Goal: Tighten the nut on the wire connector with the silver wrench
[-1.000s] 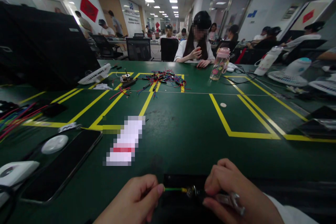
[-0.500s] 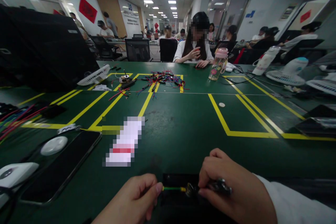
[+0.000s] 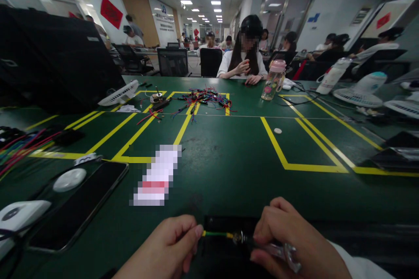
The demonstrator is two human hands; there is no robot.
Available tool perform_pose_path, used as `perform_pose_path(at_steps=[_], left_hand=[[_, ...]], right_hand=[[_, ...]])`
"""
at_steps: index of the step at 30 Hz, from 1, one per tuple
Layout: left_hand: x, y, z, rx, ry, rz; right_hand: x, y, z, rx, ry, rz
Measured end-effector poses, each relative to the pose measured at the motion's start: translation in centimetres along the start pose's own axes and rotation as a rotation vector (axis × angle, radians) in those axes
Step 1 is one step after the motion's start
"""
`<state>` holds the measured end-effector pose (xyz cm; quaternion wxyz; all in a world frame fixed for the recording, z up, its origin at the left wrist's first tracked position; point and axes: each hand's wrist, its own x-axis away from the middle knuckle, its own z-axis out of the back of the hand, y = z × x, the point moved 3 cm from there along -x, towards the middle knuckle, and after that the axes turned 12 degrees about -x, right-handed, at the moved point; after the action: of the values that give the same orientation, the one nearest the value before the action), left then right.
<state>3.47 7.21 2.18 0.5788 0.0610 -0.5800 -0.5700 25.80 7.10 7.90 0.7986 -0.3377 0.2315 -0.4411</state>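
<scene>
Pinched between the thumb and fingers of my left hand (image 3: 173, 242) is one end of a short green-and-yellow wire (image 3: 216, 234). The wire runs level to the right, over a black surface (image 3: 225, 222). Its other end meets the round head of a shiny metal wrench (image 3: 276, 250); what fastener sits there is too dark to make out. My right hand (image 3: 291, 231) is closed on the wrench's middle, thumb and fingers hiding part of the shank. The forked end of the wrench sticks out below those fingers.
A phone (image 3: 80, 205) and a white round object (image 3: 70, 180) lie left. A blurred-out paper (image 3: 159, 176) is ahead. Farther off are a tangled wire pile (image 3: 207, 97), a small motor (image 3: 157, 97) and a bottle (image 3: 273, 80). A person (image 3: 244, 52) sits opposite.
My right hand has shifted a little to the right, and the wrench has turned so its forked end shows lower and more clearly. My left hand stays on the wire.
</scene>
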Motion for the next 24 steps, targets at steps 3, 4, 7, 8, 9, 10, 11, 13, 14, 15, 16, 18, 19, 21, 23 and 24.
perform_pose_path(at_steps=[3,4,7,8,9,10,11,13,14,15,16,18,19,21,23,24], left_hand=[[-0.1,-0.2,0.0,0.005,-0.002,0.001],[-0.1,-0.3,0.0,0.006,-0.002,0.000],[-0.4,-0.7,0.0,0.007,0.002,-0.002],[-0.5,-0.8,0.0,0.005,0.005,-0.002],[-0.5,-0.9,0.0,0.002,0.004,-0.001],[-0.5,-0.9,0.0,-0.003,0.003,0.000],[-0.5,-0.8,0.0,-0.007,0.002,0.003],[-0.4,-0.7,0.0,-0.015,0.000,0.007],[-0.4,-0.6,0.0,-0.018,0.001,0.009],[-0.3,-0.6,0.0,-0.021,0.001,0.011],[-0.2,-0.6,0.0,-0.025,0.000,0.012],[-0.2,-0.6,0.0,-0.032,-0.004,0.011],[-0.2,-0.6,0.0,-0.034,-0.007,0.009],[-0.2,-0.7,0.0,-0.037,-0.014,0.005],[-0.3,-0.8,0.1,-0.036,-0.018,0.005],[-0.3,-0.8,0.1,-0.036,-0.021,0.007]], right_hand=[[-0.3,-0.1,0.0,0.024,0.006,-0.016],[-0.4,-0.2,0.0,0.027,0.002,-0.024],[-0.9,-0.6,0.2,0.028,-0.039,0.000],[-1.1,-0.7,0.3,0.029,-0.056,0.020],[-1.3,-0.9,0.5,0.032,-0.073,0.042],[-1.6,-1.0,0.7,0.032,-0.088,0.057],[-1.8,-1.0,0.8,0.025,-0.106,0.076],[-2.3,-1.1,1.2,0.005,-0.137,0.106],[-2.4,-1.0,1.4,-0.009,-0.149,0.118],[-2.5,-1.0,1.6,-0.023,-0.158,0.126],[-2.5,-0.9,1.8,-0.036,-0.157,0.123],[-2.3,-0.5,2.0,-0.066,-0.140,0.096],[-2.0,-0.3,2.1,-0.088,-0.121,0.070],[-1.5,0.3,2.1,-0.121,-0.029,0.004],[-1.0,0.7,1.7,-0.124,0.038,-0.026],[-0.8,0.7,1.4,-0.109,0.049,-0.022]])
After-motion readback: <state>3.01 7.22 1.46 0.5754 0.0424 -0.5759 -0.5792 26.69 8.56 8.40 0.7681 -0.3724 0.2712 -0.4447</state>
